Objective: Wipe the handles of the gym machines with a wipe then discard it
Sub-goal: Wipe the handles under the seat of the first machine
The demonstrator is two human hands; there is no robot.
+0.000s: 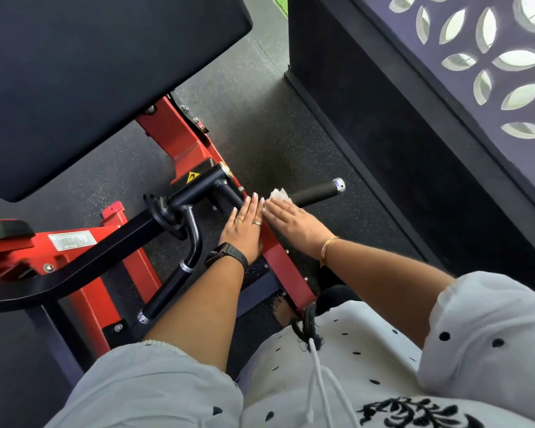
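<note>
A black foam-covered handle [317, 193] with a chrome end cap sticks out to the right of the red machine frame [278, 257]. My right hand [294, 225] lies flat across the inner part of this handle, fingers straight, pressing a white wipe [280, 194] that peeks out beyond the hand. My left hand [244, 231], with a black watch and rings, rests flat beside it on the handle's base and the red frame, touching the right hand. A second black handle [170, 291] angles down to the lower left, untouched.
A large black pad [90, 72] fills the upper left. A black arm [74, 267] crosses the red frame at the left. A dark wall panel with leaf-shaped cut-outs [445, 103] stands close on the right. Speckled rubber floor [260, 125] lies between them.
</note>
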